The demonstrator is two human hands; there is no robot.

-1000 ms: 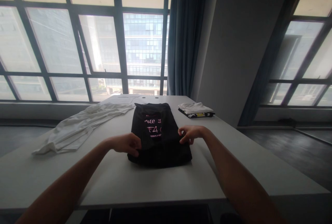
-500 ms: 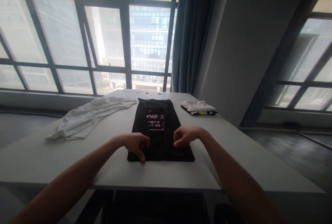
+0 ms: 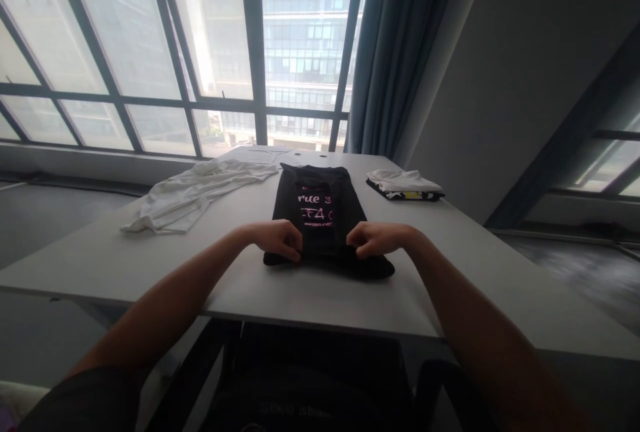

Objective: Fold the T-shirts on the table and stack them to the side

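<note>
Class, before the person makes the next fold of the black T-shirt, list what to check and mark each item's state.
1. Left hand gripping near edge of black T-shirt with pink lettering: ok.
2. Right hand gripping the same edge: ok.
3. Shirt lies straight on the white table: ok.
4. Loose white garment apart from it: ok.
5. Small folded pile apart: ok.
6. Underside creases: cannot tell.

Left hand (image 3: 277, 240), right hand (image 3: 373, 240): curled, knuckles up, arms outstretched.

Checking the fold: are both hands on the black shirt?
Touching. The head view shows the left hand and right hand with fingers curled into the near end of the black shirt, bunching the cloth.
</note>
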